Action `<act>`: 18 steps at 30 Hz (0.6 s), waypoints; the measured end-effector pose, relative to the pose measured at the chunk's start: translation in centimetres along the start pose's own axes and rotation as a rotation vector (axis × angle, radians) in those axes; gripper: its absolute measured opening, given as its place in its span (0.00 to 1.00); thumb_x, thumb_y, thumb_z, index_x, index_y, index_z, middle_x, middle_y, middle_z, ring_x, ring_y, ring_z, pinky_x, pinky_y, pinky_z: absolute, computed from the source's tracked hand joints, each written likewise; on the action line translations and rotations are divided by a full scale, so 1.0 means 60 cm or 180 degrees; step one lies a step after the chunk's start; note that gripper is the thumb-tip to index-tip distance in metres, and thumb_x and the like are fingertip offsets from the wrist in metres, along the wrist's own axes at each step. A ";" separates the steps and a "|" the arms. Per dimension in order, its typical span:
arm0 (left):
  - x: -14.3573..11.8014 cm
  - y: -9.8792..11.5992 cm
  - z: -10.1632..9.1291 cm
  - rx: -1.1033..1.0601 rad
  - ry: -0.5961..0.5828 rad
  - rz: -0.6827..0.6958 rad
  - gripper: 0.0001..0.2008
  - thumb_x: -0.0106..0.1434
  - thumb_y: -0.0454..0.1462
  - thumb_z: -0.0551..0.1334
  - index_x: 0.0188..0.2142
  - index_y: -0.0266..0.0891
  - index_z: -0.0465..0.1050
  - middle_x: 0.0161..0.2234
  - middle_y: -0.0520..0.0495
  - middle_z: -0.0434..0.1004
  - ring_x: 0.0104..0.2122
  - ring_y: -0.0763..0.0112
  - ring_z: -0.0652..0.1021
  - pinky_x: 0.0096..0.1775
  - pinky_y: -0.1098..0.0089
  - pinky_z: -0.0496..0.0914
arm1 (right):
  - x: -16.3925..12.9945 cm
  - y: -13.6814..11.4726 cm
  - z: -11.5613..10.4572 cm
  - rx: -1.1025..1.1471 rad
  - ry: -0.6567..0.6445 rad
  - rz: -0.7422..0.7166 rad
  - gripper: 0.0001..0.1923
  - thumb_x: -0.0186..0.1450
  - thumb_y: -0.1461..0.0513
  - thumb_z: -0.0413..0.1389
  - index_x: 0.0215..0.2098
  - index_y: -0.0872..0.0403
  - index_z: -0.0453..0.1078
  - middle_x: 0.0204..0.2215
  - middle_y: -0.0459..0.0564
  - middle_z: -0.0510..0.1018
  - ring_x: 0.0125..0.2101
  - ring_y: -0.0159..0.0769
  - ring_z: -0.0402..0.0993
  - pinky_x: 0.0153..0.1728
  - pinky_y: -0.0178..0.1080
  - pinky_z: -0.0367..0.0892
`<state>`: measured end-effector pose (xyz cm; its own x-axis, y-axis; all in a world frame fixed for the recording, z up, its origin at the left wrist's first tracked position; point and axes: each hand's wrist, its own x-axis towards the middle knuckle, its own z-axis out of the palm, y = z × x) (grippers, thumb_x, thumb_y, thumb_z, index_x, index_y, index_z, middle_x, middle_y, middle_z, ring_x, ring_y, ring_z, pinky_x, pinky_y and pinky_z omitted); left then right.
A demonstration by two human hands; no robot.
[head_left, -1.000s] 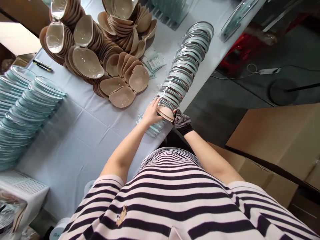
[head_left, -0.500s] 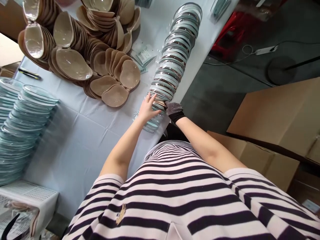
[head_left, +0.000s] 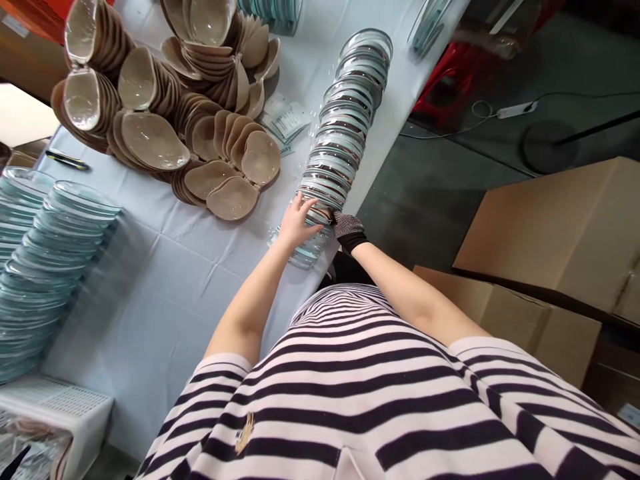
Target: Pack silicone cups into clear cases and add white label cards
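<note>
A long row of clear plastic cases (head_left: 336,143), nested one on another, lies along the right edge of the table. Dark and tan edges show between many of them. My bare left hand (head_left: 296,225) rests on the near end of this row, fingers spread and thumb apart. Opposite it, my right hand (head_left: 349,228), in a dark dotted glove, is closed at the row's right side. Its fingertips pinch the edge of a tan bra cup (head_left: 320,215) that shows between the hands; part of that cup is hidden among the cases.
Stacks of tan stick-on bras (head_left: 233,198) cover the table's upper left, beside printed cards (head_left: 286,119). Clear case stacks (head_left: 60,260) stand at left, near a cutter knife (head_left: 67,160) and a white basket (head_left: 93,413). Cardboard boxes (head_left: 545,233) stand on the floor at right.
The view has shifted slightly, so the table things appear a little lower. Both hands stay at the near end of the row, with the tan cup pushed slightly further in among the cases.
</note>
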<state>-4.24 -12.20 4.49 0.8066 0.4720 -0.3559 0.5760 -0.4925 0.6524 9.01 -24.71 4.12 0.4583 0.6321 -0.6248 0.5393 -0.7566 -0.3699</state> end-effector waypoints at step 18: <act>-0.007 0.011 0.008 0.0076 0.0665 0.0394 0.17 0.59 0.43 0.68 0.45 0.42 0.70 0.56 0.39 0.70 0.58 0.58 0.70 0.58 0.56 0.65 | -0.003 -0.029 -0.101 -0.0737 -0.0725 -0.0620 0.16 0.68 0.51 0.52 0.41 0.52 0.74 0.37 0.50 0.81 0.36 0.36 0.77 0.35 0.33 0.65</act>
<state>-4.14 -13.06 4.75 0.8277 0.5467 -0.1262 0.4793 -0.5720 0.6656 12.26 -22.48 9.05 0.1766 0.6872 -0.7046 0.7582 -0.5515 -0.3478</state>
